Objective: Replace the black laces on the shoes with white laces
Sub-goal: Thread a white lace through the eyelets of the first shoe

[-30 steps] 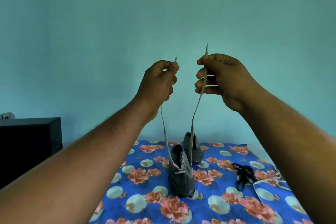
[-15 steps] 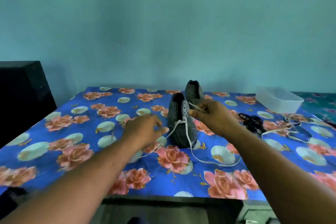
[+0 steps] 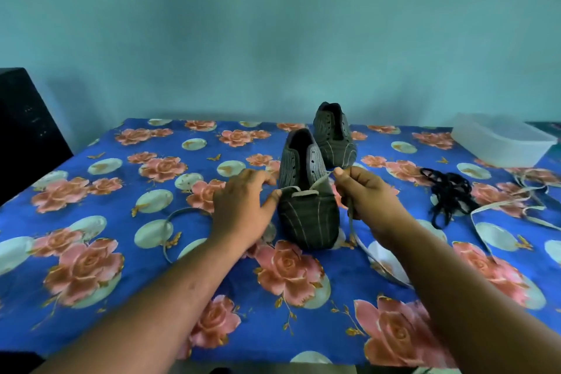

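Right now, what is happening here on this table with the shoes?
A person is lacing the near shoe with a white lace. Only the lowest holes are threaded. The right hand pinches one end of the lace beside the shoe. The left hand rests at the shoe's other side, touching the lace there. The far shoe has no lace. The black laces lie in a heap on the flowered cloth, and a second white lace lies beside them.

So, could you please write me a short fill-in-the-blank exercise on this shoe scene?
1. The right hand pinches the ____ lace of the near shoe.
2. The far shoe has ____ lace.
3. The removed ____ laces lie bunched on the floral cloth.

Missing: white; no; black
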The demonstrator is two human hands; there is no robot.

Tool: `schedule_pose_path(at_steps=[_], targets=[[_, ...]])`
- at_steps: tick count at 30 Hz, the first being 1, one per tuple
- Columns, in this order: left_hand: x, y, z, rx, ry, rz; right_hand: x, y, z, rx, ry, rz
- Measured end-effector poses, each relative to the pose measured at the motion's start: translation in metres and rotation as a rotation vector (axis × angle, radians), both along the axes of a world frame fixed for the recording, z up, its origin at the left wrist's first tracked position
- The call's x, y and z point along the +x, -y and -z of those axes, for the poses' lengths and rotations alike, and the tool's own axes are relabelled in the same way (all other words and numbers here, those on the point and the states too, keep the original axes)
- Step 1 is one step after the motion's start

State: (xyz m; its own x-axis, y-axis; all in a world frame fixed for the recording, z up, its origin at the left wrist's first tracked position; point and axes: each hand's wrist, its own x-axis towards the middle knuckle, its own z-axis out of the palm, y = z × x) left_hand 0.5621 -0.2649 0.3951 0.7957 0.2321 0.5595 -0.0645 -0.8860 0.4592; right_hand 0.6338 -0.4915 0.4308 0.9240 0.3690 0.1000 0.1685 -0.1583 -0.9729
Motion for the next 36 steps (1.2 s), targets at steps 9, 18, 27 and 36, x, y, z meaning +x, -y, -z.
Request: schedule_pose_path(at_steps=[9, 18, 27, 36], targets=[[0.012, 0.029, -0.012, -0.128, -0.038, 0.168, -0.001, -0.015, 0.023, -0.003, 0.195, 0.065], [0.017, 0.016, -0.015, -0.271, 0.014, 0.27, 0.003, -0.014, 0.029, -0.021, 0.192, 0.086], [0.01, 0.007, -0.009, -0.324, 0.006, 0.251, 0.002, -0.015, 0.031, -0.051, 0.2, 0.103], [0.007, 0.005, -0.009, -0.171, 0.06, 0.305, 0.0, -0.015, 0.03, -0.051, 0.206, 0.107]])
